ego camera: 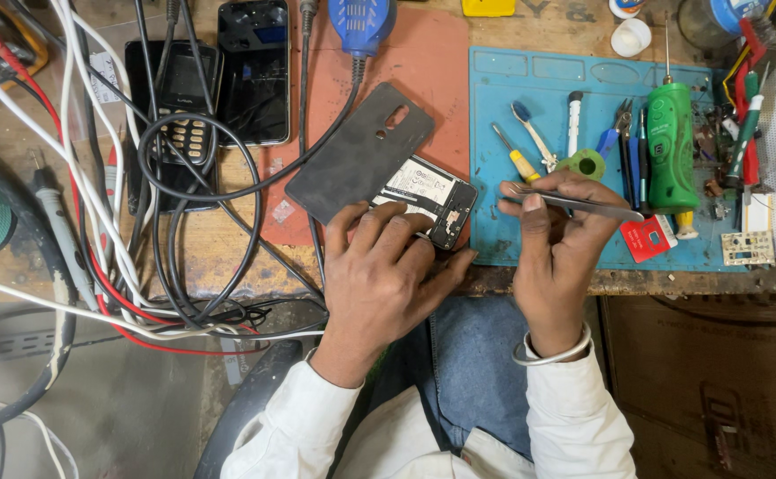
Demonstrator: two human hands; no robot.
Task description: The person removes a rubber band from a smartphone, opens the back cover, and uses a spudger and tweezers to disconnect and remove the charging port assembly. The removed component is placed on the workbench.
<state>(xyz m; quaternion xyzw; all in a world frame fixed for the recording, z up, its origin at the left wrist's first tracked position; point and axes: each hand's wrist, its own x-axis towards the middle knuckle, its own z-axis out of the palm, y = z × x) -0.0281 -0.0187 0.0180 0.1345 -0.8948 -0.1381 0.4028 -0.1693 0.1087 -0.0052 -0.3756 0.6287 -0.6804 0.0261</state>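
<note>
My left hand (383, 270) rests on an opened smartphone (432, 197) lying face down at the workbench's front edge, fingers pressing its lower part. A dark grey back cover (357, 155) lies tilted over the phone's upper left side. My right hand (556, 235) grips metal tweezers (583, 206), held level just right of the phone, their long end reaching right over the blue mat (530, 80). The phone's insides show a white-labelled battery and a small circuit area.
On the blue mat lie screwdrivers (519, 160), a green electric screwdriver (672, 146), pliers and a red card (647, 238). A keypad phone (179, 106) and a black smartphone (255, 71) lie at the back left among tangled black, white and red cables (139, 266). An orange mat (423, 62) is behind.
</note>
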